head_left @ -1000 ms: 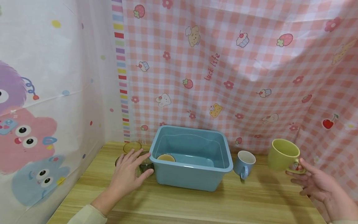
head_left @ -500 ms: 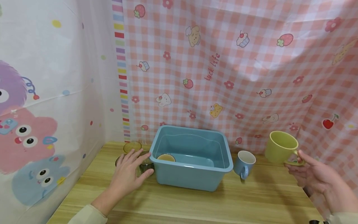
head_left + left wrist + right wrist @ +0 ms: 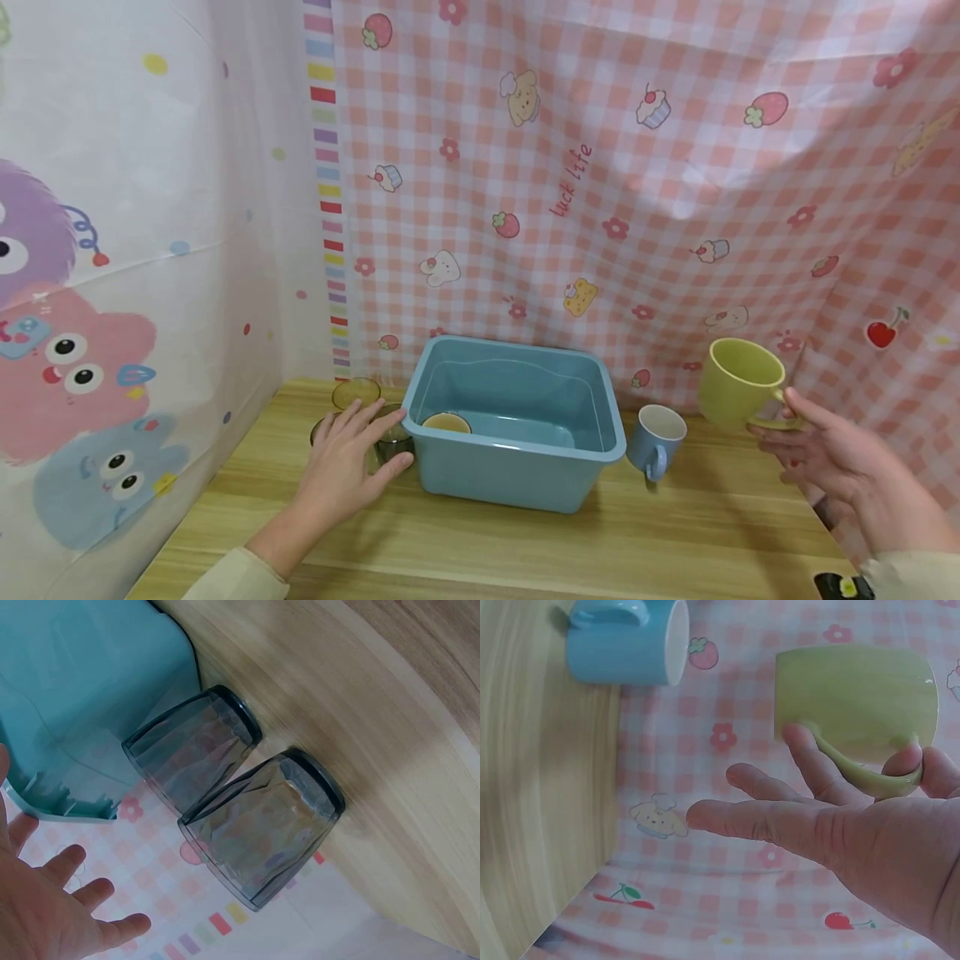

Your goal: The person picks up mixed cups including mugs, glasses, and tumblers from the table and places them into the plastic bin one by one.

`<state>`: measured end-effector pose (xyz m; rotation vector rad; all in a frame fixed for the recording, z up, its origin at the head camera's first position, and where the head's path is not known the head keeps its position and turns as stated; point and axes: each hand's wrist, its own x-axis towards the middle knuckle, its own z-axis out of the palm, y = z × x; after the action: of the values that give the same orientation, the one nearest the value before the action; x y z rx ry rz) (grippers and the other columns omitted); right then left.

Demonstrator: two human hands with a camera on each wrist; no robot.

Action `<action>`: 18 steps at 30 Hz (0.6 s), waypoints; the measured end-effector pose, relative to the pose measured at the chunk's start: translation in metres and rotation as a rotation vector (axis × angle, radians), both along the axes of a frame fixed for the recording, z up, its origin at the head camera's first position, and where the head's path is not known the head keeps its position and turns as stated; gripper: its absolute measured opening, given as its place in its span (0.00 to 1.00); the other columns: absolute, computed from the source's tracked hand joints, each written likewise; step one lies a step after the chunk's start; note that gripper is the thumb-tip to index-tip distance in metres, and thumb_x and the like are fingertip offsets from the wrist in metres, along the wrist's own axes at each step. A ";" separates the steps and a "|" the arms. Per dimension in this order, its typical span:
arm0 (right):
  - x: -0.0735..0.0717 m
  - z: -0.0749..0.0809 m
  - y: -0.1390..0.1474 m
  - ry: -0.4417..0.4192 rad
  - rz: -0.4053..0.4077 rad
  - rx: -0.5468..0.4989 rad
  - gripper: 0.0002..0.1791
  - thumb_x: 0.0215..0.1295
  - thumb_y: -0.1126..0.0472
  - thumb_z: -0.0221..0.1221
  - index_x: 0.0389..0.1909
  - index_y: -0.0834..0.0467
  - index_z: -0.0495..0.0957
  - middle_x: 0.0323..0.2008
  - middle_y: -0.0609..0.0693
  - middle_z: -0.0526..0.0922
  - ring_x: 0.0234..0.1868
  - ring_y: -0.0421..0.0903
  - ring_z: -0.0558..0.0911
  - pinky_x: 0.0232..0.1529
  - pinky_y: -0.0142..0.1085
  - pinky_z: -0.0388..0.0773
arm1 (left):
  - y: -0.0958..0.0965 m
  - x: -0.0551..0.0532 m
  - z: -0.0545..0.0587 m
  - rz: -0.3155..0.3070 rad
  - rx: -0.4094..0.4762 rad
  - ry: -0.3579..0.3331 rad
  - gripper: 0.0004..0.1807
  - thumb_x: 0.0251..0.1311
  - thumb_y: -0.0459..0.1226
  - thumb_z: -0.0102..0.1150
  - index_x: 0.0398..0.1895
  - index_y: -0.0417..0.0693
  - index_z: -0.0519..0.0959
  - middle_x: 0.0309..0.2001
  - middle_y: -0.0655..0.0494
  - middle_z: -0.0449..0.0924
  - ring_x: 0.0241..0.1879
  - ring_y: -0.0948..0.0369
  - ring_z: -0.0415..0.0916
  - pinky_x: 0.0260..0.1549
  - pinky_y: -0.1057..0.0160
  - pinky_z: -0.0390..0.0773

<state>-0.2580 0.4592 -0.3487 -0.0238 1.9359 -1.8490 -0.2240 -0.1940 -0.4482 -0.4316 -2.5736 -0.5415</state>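
1. Right hand (image 3: 855,475): thumb and some fingers closed on the handle of the green mug (image 3: 738,387); two other fingers stretch out free. The handle faces this hand, which probably makes it the handiest hold and leaves the rim untouched.
2. Green mug is in the air at the right, clear of the surface (image 3: 600,550), roughly upright, opening up. Hold looks light; the weight hangs to one side, so the finger low on the handle presumably checks tipping.
3. Blue mug (image 3: 652,437) stands just right of the blue tub (image 3: 510,475), handle toward the near side, presumably easy to reach.
4. Left hand (image 3: 337,467): fingers spread, nearly straight, gripping nothing, by the tub's left rim; contact with the rim cannot be told. Probably idle.
5. Two dark glasses (image 3: 262,817) stand upright left of the tub, close together.
6. Amber cup (image 3: 447,423) sits inside the tub, near left corner.
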 end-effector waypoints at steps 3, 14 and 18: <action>-0.003 0.004 -0.006 0.005 0.032 -0.022 0.24 0.86 0.36 0.29 0.44 0.40 0.72 0.51 0.37 0.90 0.64 0.50 0.85 0.71 0.83 0.26 | 0.000 0.000 0.000 0.002 -0.003 0.002 0.35 0.68 0.58 0.68 0.76 0.63 0.76 0.77 0.45 0.74 0.78 0.34 0.65 0.70 0.18 0.60; -0.011 0.024 -0.038 0.051 -0.035 0.001 0.25 0.86 0.36 0.36 0.37 0.42 0.76 0.50 0.39 0.89 0.63 0.53 0.84 0.74 0.82 0.34 | 0.000 0.000 -0.001 0.002 0.002 0.002 0.35 0.68 0.58 0.69 0.76 0.63 0.76 0.77 0.45 0.73 0.78 0.34 0.66 0.70 0.18 0.61; -0.014 0.031 -0.048 0.061 -0.013 -0.026 0.28 0.86 0.36 0.35 0.36 0.43 0.79 0.50 0.39 0.90 0.49 0.35 0.84 0.73 0.83 0.31 | 0.000 0.000 -0.001 0.001 0.003 0.006 0.35 0.68 0.59 0.68 0.76 0.63 0.76 0.77 0.45 0.73 0.78 0.34 0.66 0.69 0.18 0.61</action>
<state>-0.2716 0.4110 -0.3181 -0.0765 1.9569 -1.9026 -0.2244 -0.1942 -0.4495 -0.4300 -2.5666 -0.5425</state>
